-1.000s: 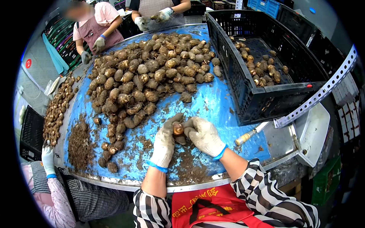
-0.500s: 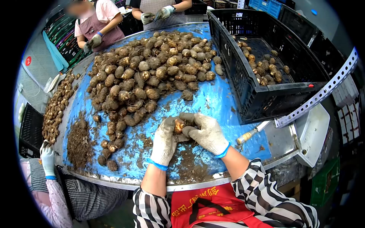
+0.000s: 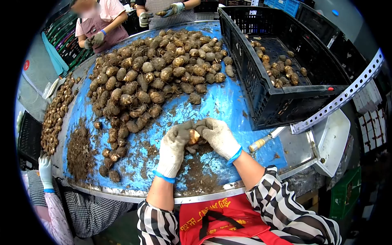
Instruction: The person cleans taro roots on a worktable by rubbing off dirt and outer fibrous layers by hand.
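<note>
A small brown taro [image 3: 194, 137] with a pale, exposed patch is held between my gloved hands above the near part of the blue sheet [image 3: 232, 102]. My left hand [image 3: 173, 148] is closed around its left side. The fingers of my right hand [image 3: 218, 139] press on it from the top and right, with the fingertips of both hands meeting. The hands hide part of the taro. Beneath them lies loose soil [image 3: 202, 175]. Beyond my hands rises a big heap of soil-covered taros [image 3: 143, 77].
A black crate [image 3: 281, 93] with several taros stands at the right. Near it lies a wooden-handled knife [image 3: 261, 143]. A perforated metal strip [image 3: 343, 102] crosses the right side. More taros [image 3: 55, 118] line the left edge, near a co-worker's gloved hand [image 3: 45, 167]. Two people stand across the table.
My fingers have shifted on the taro, and the right fingers now sit higher against the left ones. More of a pale patch shows. The view has moved slightly.
</note>
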Action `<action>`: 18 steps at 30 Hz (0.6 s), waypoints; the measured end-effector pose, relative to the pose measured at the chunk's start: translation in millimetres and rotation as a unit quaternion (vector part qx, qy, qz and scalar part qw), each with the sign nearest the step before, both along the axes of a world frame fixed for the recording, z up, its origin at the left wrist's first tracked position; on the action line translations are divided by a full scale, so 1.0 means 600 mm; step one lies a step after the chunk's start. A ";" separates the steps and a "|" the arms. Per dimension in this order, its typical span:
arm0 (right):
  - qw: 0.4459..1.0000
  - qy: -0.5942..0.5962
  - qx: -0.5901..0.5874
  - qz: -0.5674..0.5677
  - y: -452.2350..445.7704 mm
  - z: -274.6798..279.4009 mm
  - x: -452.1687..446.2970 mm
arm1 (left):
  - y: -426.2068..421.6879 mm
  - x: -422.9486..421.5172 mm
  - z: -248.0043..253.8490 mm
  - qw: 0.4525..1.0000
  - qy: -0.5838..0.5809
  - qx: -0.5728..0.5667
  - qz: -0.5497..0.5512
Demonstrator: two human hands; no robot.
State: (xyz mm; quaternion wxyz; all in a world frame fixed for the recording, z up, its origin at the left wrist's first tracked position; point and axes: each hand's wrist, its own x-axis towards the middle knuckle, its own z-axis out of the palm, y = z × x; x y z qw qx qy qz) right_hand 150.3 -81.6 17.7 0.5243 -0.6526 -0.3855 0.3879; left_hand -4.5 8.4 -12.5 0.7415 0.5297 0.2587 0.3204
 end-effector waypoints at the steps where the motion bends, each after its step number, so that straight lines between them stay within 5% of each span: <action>1: 0.999 0.023 0.038 -0.004 0.005 -0.014 -0.004 | -0.005 0.004 0.000 0.998 -0.060 -0.028 0.011; 4: 0.997 -0.018 0.072 -0.025 0.000 0.013 -0.031 | 0.010 0.000 -0.011 0.986 -0.140 -0.089 0.002; 5: 0.993 0.062 0.096 -0.014 0.000 0.016 -0.038 | 0.018 0.000 -0.019 0.982 -0.158 -0.102 0.004; 8: 0.986 -0.137 0.096 -0.005 -0.001 0.007 -0.031 | 0.028 -0.003 -0.022 0.974 -0.205 -0.099 -0.018; 18: 0.989 -0.106 0.091 -0.051 -0.004 -0.010 -0.014 | 0.003 0.002 0.009 0.998 -0.062 0.015 0.010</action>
